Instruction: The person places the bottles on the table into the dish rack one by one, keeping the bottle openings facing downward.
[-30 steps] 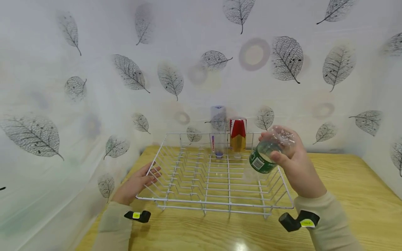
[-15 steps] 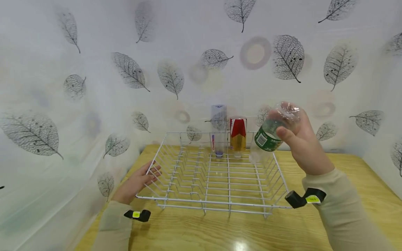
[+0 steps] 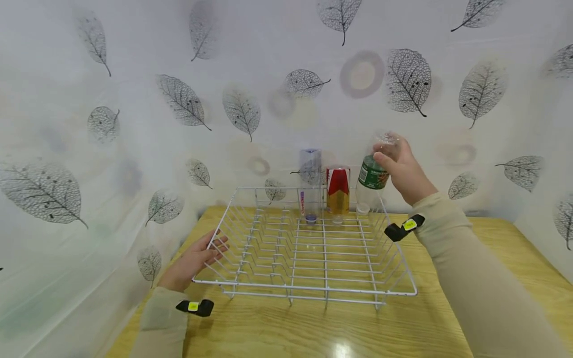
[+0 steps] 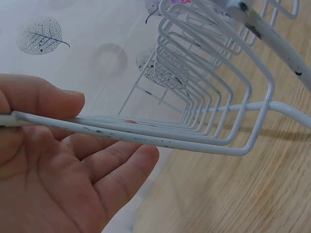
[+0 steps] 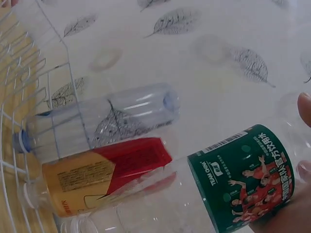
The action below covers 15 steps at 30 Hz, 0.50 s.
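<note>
My right hand (image 3: 403, 166) grips an upside-down clear plastic bottle (image 3: 373, 173) with a green label, near its base. The bottle's neck points down at the back right corner of the white wire dish rack (image 3: 291, 287); in the head view I cannot tell whether it touches the wires. My left hand (image 3: 192, 261) holds the rack's left side, thumb above the rim wire (image 4: 160, 142) and fingers below. Two more bottles stand upside down along the rack's back: a clear one (image 3: 310, 174) with a bluish cap end and one with a red and yellow label (image 3: 337, 189).
The rack stands on a light wooden table (image 3: 474, 258). A whitish curtain (image 3: 277, 49) printed with leaves hangs behind the table and along its sides. Upright wire dividers (image 3: 277, 238) fill the rack's left half.
My right hand has moved the green-labelled bottle up and back, and turned it more upright, neck down, beside the red and yellow one. My left hand has stayed on the rack.
</note>
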Tool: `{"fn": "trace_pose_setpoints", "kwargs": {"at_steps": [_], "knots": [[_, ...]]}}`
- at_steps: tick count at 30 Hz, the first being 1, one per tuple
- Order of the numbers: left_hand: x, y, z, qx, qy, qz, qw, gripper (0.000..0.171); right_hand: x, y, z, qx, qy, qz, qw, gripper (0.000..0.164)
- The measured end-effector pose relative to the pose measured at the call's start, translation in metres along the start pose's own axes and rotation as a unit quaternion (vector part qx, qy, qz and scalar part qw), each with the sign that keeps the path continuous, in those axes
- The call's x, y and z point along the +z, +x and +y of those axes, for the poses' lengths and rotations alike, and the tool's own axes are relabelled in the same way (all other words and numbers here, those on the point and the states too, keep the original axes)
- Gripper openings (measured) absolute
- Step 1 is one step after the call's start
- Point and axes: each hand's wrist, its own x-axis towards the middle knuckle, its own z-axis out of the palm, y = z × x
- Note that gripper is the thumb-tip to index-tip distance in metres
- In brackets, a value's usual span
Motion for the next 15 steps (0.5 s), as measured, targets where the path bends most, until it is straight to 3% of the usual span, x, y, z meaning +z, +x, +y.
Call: {"fn": "trace_pose_setpoints", "kwargs": {"at_steps": [8,15], "knots": [[0.001,-0.002,0.000,0.002,-0.006,0.006,1.0000,0.065,0.006,0.026,0.047,0.063,-0.021,0.022,0.998,0.081],[0.002,-0.001,0.001,0.004,-0.014,0.009,0.9999,0.065,0.015,0.031,0.059,0.070,-0.074,0.040,0.994,0.086]]}}
